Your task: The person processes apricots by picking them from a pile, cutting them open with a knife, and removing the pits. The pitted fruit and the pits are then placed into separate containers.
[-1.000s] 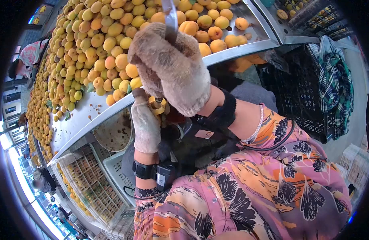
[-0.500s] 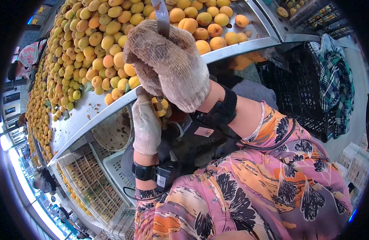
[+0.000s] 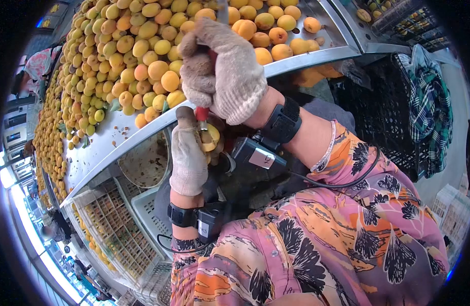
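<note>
Lower centre, the left hand has its grip clamped on a cut yellow fruit, just below the worktop edge. Above it, the right hand has its grip shut round a tool, whose red end meets the fruit. Beyond, a fruit pile covers the worktop, with a black crate at right

Rough knit cloth gloves on hands; brushed metal table; matt fruit; plastic crate.
</note>
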`<state>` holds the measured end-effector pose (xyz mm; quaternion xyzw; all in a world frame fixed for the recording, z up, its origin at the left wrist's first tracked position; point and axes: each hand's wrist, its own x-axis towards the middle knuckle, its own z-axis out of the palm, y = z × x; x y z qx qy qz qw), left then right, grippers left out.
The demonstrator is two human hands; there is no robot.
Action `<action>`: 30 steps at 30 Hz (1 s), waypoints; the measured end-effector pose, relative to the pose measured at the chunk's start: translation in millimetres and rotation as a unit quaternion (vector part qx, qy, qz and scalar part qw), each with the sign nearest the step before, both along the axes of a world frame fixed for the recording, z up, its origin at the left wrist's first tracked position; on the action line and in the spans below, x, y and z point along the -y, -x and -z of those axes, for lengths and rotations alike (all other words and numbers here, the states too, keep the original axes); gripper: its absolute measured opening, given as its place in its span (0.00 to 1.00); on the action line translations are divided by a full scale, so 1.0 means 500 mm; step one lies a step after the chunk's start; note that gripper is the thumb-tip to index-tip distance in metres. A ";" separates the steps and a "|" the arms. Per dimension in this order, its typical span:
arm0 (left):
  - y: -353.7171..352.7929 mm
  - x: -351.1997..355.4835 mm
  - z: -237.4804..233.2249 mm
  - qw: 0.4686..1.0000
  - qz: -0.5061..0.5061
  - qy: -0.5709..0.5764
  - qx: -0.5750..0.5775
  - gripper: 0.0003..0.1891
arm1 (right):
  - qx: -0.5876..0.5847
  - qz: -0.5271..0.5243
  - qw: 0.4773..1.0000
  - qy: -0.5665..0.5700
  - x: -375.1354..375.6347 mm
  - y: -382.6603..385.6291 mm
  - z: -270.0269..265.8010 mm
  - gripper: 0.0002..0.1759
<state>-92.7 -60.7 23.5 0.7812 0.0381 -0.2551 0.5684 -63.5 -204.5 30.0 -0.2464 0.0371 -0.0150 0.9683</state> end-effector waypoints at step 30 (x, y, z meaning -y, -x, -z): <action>-0.011 -0.443 -0.041 0.749 0.161 -0.632 0.119 0.22 | -0.059 0.015 0.869 0.492 0.024 -0.024 -0.010 0.12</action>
